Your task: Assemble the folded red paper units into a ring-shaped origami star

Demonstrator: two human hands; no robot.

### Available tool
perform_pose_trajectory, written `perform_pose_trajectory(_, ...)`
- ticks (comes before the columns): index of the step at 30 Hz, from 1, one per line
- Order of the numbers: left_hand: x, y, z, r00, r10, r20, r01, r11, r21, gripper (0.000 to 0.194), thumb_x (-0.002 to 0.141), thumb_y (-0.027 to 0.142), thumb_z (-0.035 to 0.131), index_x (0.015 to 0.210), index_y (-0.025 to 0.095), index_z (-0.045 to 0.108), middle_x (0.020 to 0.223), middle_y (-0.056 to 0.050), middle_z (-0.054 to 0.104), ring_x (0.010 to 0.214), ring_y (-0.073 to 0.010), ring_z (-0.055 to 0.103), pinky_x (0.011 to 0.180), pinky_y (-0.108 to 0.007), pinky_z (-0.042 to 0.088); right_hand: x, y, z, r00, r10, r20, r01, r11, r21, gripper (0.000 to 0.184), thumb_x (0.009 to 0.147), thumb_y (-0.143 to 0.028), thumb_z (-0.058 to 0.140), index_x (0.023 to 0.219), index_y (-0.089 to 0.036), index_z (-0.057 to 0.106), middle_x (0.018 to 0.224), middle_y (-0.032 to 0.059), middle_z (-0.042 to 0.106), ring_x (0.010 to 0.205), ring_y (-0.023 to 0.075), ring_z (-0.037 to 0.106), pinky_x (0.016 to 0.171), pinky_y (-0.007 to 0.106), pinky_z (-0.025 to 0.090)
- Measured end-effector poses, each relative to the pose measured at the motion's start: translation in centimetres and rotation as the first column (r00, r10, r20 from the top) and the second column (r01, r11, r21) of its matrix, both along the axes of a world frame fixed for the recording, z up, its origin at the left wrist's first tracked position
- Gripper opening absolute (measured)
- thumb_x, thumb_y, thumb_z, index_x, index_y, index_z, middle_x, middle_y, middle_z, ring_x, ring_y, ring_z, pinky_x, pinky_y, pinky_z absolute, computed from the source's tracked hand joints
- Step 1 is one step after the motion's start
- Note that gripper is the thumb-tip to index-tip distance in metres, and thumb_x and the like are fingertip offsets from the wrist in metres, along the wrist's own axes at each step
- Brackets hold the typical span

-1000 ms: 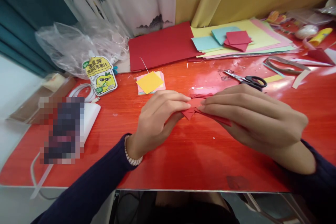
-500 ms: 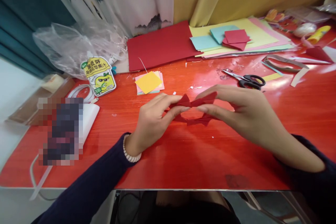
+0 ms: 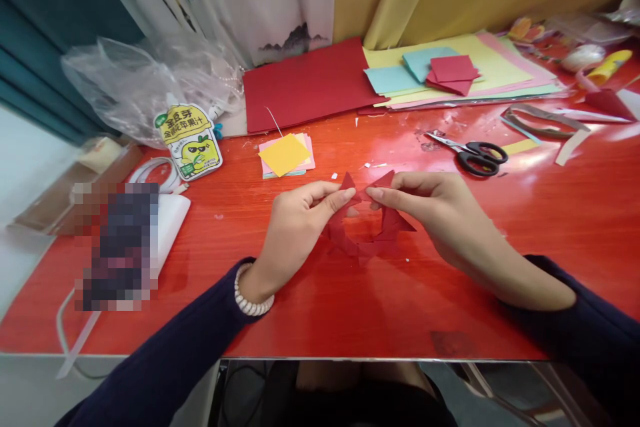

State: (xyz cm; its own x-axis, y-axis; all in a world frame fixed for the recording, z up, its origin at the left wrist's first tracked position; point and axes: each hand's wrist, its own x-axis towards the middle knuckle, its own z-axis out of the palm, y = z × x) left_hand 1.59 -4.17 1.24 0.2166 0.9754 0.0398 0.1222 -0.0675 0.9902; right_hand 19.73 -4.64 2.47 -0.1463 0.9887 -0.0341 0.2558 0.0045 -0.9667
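Observation:
A red folded-paper ring (image 3: 373, 248) with pointed corners is held between my two hands over the red table. My left hand (image 3: 305, 217) pinches its upper left part between thumb and fingers. On the upper right part, thumb and fingers of my right hand (image 3: 435, 203) are closed in a pinch. The two thumb tips nearly meet at the top of the ring. Its open middle shows the tabletop. Some of the folds lie hidden behind my fingers.
Black-handled scissors (image 3: 477, 153) lie to the right. Small paper squares (image 3: 285, 155) are stacked beyond my left hand. Large red paper (image 3: 305, 87) and coloured sheets (image 3: 505, 67) line the back. A yellow pouch (image 3: 193, 141) and a white box-like item (image 3: 173, 223) are at left.
The ring has tilted so that its opening shows more fully, its lower edge now further down. My right hand has shifted left and turned, and both pinches stay on the paper.

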Motion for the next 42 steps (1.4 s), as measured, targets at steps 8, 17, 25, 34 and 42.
perform_pose_trajectory(8,0.0,0.0,0.2,0.999,-0.013,-0.052,0.013,1.000,-0.009,0.021,0.081,0.039,0.065,0.078,0.020,0.071,0.074,0.002,0.072,0.068,-0.0085,0.064,0.062,-0.016,0.048,0.0,0.0,0.0,0.999,0.013,0.039,-0.012,1.000,-0.024,0.039,0.079,-0.048,0.065,0.058,-0.016,0.057,0.056,-0.0025,0.048,0.055,0.0094,0.041,0.054,0.027,0.029)
perform_pose_trajectory(17,-0.1,0.2,0.2,0.989,-0.008,-0.146,0.009,1.000,0.011,0.028,0.081,0.045,0.063,0.079,0.018,0.072,0.075,0.000,0.071,0.067,-0.0099,0.061,0.061,-0.020,0.045,-0.3,-0.2,0.2,0.997,-0.025,0.074,0.026,1.000,-0.015,0.037,0.080,-0.041,0.065,0.055,-0.016,0.053,0.051,-0.0052,0.038,0.051,0.0076,0.032,0.049,0.026,0.024)
perform_pose_trajectory(25,-0.1,0.1,0.5,0.986,-0.036,-0.166,0.037,0.999,0.005,0.025,0.082,0.040,0.063,0.079,0.017,0.072,0.077,0.001,0.070,0.070,-0.0083,0.060,0.065,-0.018,0.044,-0.1,0.1,-0.2,0.992,0.017,0.124,-0.017,1.000,0.001,0.035,0.082,-0.039,0.063,0.056,-0.016,0.055,0.052,-0.0046,0.038,0.052,0.0078,0.033,0.048,0.026,0.023)
perform_pose_trajectory(34,0.0,0.5,0.2,0.999,-0.038,-0.004,0.038,0.999,-0.021,0.025,0.080,0.041,0.065,0.077,0.016,0.069,0.075,0.000,0.070,0.069,-0.0092,0.062,0.065,-0.019,0.047,0.3,0.6,0.0,0.995,0.094,-0.014,-0.095,0.995,-0.011,0.031,0.081,-0.048,0.063,0.076,-0.018,0.068,0.077,0.0020,0.065,0.071,0.0139,0.058,0.063,0.026,0.043)
perform_pose_trajectory(42,-0.3,1.3,-0.1,0.982,0.017,0.189,0.000,0.996,-0.085,0.018,0.080,0.033,0.067,0.083,0.015,0.067,0.079,-0.001,0.070,0.077,-0.0100,0.065,0.072,-0.019,0.051,1.3,1.3,-0.2,0.972,0.231,0.050,-0.229,0.972,-0.044,0.029,0.083,-0.045,0.062,0.079,-0.018,0.070,0.086,0.0041,0.070,0.083,0.0179,0.062,0.077,0.030,0.045)
